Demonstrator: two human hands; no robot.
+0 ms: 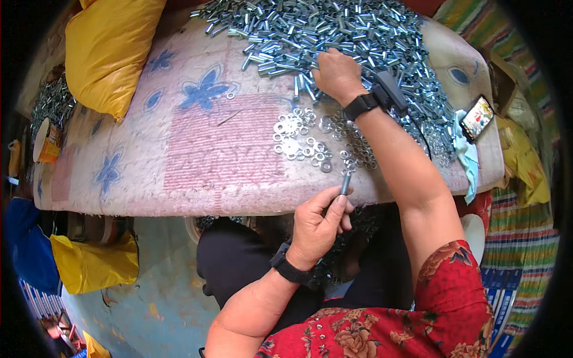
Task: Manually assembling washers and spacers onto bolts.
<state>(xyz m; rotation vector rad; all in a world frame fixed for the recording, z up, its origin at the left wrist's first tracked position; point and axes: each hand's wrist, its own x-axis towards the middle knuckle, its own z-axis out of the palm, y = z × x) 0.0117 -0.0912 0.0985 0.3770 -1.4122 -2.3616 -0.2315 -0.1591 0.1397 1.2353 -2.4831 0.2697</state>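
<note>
My left hand [321, 224] is in front of the table's near edge, thumb and fingers closed round a threaded metal bolt [345, 182] that points up and away from me. Just beyond its tip lie loose rings of a washer pile. Flat bright washers [289, 128] make up the left part of that pile, and darker rings [362, 150] the right part. My right hand [339, 74] reaches to the near edge of a big heap of short metal sleeves [352, 33]. Its fingers are curled down among the sleeves; what they pinch is hidden.
A patterned cloth [227, 155] covers the table. At the right edge a phone [477, 118] rests by a light blue rag [468, 158]. A full yellow sack [110, 53] stands at the back left, near a paper cup [46, 141]. One washer [230, 95] lies alone.
</note>
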